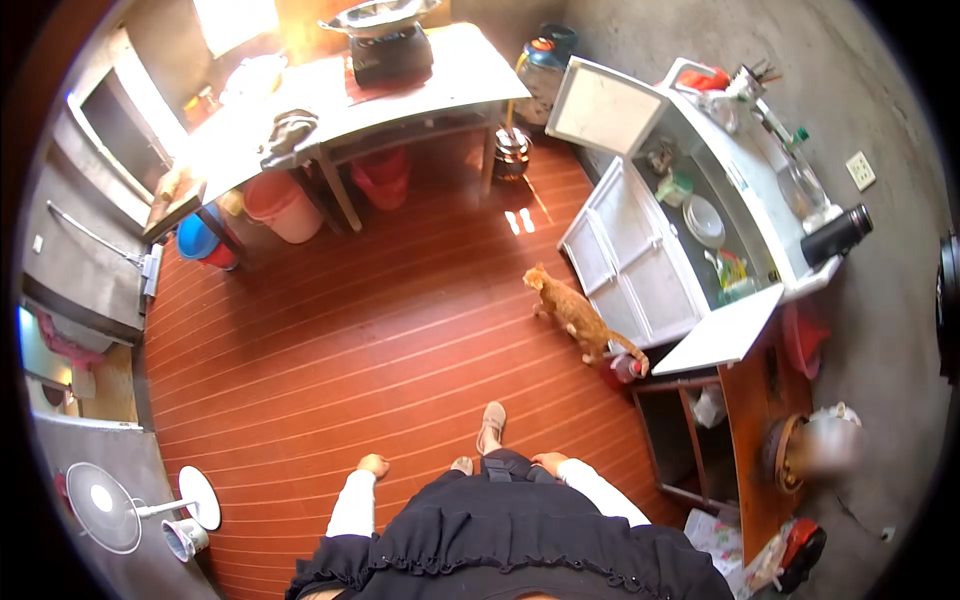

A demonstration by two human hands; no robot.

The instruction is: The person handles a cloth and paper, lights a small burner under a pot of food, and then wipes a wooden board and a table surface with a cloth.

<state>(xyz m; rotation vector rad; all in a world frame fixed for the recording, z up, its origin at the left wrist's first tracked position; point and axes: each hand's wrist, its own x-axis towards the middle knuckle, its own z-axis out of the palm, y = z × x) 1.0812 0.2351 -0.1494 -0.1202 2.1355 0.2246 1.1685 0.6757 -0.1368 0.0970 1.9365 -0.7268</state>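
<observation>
My left hand (374, 465) hangs over the red-brown floor in front of my body, its fingers curled in, and nothing shows in it. At the edge of my dark apron (520, 530) is my right hand (549, 462), too small and turned away for its fingers to be made out. Neither hand touches any furniture. One of my shoes (491, 424) is stepping out ahead. Further forward and to the right, an orange cat (580, 315) stands beside a white cabinet (635, 255) whose doors hang open. Inside are stacked plates (703, 220) and bags.
A table (465, 75) with a wok (380, 16) on a stove stands ahead, a pink bucket (285, 207) and blue bucket (200, 235) below. A fan (105, 507) is at left. A low wooden cupboard (745, 440) and a bottle (627, 369) are at right.
</observation>
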